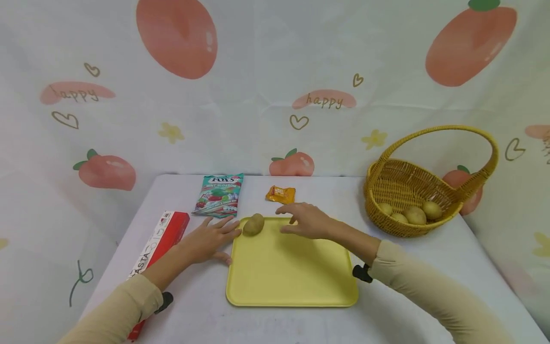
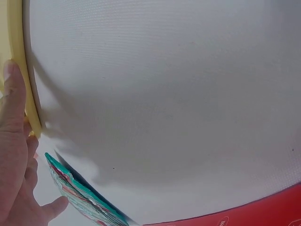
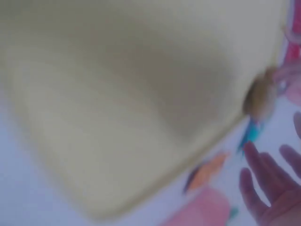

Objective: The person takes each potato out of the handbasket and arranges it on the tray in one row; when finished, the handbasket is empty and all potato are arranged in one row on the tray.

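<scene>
A single potato lies in the far left corner of the yellow tray. My left hand spreads its fingers along the tray's left edge, the fingertips close to the potato. In the left wrist view, the thumb of that hand rests at the tray's rim. Above the tray's far side is my right hand, its fingers loosely bent and holding nothing. The right wrist view is blurred; there the right hand is apart from the potato.
A wicker basket with several potatoes stands at the right. Behind the tray lie a green candy bag and an orange packet. A long red-and-white box lies at the left, under the left forearm.
</scene>
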The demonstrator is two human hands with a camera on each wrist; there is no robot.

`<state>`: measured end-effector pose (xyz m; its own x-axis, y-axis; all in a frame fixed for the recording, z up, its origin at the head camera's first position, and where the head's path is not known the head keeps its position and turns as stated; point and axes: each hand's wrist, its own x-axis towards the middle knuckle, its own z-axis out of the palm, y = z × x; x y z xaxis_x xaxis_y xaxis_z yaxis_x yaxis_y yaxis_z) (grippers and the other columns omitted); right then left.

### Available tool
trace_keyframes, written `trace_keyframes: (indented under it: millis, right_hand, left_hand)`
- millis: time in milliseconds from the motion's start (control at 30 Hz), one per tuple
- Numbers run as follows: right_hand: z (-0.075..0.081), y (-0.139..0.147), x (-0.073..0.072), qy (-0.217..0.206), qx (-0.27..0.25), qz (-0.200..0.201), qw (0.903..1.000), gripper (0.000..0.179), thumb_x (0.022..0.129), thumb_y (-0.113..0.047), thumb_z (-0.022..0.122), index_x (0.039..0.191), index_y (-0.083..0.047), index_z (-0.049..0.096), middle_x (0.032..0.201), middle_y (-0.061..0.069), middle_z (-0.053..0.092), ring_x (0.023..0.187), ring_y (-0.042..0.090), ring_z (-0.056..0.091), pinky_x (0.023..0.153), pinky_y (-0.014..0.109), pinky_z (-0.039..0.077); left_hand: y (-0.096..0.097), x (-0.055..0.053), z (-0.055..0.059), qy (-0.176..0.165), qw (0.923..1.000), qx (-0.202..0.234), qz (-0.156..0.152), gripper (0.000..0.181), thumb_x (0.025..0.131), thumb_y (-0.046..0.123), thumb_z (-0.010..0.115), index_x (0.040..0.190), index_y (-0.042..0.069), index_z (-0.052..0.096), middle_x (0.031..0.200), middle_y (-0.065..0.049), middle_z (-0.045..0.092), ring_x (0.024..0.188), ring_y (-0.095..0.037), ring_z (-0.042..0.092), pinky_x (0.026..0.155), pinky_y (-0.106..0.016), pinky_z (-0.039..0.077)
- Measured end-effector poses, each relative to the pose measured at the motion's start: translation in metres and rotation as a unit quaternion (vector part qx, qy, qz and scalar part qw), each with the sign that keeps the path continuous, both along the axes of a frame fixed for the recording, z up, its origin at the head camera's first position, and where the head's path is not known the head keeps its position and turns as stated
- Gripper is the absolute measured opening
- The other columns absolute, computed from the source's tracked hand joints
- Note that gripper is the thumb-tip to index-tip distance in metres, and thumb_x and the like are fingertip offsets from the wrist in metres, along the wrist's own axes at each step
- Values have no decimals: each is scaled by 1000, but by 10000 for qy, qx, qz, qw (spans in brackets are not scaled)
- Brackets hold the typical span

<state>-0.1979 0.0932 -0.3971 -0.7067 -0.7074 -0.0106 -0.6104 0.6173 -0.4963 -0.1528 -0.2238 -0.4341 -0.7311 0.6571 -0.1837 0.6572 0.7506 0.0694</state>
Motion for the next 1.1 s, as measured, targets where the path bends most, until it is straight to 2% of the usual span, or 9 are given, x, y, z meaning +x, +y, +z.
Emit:
trace_keyframes:
  millis: [133, 267, 433, 533, 633, 800, 967, 1100]
  right_hand:
    - [23, 43, 1, -293, 83, -246, 9992, 52, 90, -28, 75, 135, -7, 59, 136, 12, 61, 100, 27, 71, 86, 44, 56]
    - [41, 91, -2, -663, 79, -471, 9967, 53, 88, -25, 77, 133, -3, 59, 132, 17, 61, 103, 34, 70, 83, 43, 58]
    - [60, 151, -8, -1093, 62, -736, 9913, 51, 87, -24, 78, 127, 3, 62, 127, 21, 64, 106, 35, 68, 84, 40, 58]
    - [66, 187, -13, -1175, 44, -858, 9893, 54, 89, -23, 77, 132, 5, 59, 130, 24, 62, 111, 37, 65, 87, 40, 56]
    - [69, 220, -21, -1401, -29, -1116, 9838, 58, 92, -21, 74, 138, 7, 52, 134, 30, 56, 114, 40, 63, 85, 40, 58]
    - [65, 266, -31, -1910, -134, -1838, 9641, 68, 97, -24, 67, 148, 8, 34, 143, 38, 42, 119, 45, 57, 84, 45, 58]
    - [55, 296, -36, -1877, -84, -2427, 9517, 72, 102, -31, 58, 152, 9, 24, 145, 42, 35, 123, 54, 49, 88, 51, 55]
    - [53, 310, -39, -1975, -45, -2958, 9346, 78, 104, -37, 54, 152, 13, 16, 142, 45, 35, 112, 47, 60, 84, 44, 58]
  left_hand:
    - [-1, 0, -1, 18, 10000, 26, -2, 81, 83, 57, 71, 146, 11, 51, 155, -13, 42, 146, -38, 30, 106, -70, 31]
    - [-2, 1, -3, 7, 10000, 35, 9, 81, 83, 58, 71, 146, 11, 51, 155, -12, 42, 145, -38, 30, 106, -70, 30]
    - [-1, 1, -1, -72, 10000, 28, 44, 81, 83, 57, 71, 146, 11, 50, 155, -13, 41, 145, -38, 30, 107, -70, 30]
    - [-1, 1, 0, -89, 9999, 24, 56, 81, 83, 57, 71, 146, 11, 51, 155, -13, 41, 145, -38, 30, 107, -71, 30]
    - [-1, 1, 0, -86, 9999, 12, 68, 81, 83, 58, 71, 146, 11, 51, 155, -13, 41, 145, -38, 30, 106, -71, 30]
    - [-1, -1, -2, -125, 9999, -5, 94, 82, 82, 58, 71, 147, 12, 50, 156, -12, 40, 146, -38, 29, 107, -70, 29]
    - [-1, -1, -2, -112, 9999, 7, 83, 82, 82, 58, 71, 147, 12, 50, 156, -12, 40, 146, -38, 29, 107, -71, 29]
    - [-1, -1, -1, -72, 10000, 25, 60, 82, 82, 58, 71, 147, 12, 50, 156, -12, 41, 146, -38, 30, 107, -71, 29]
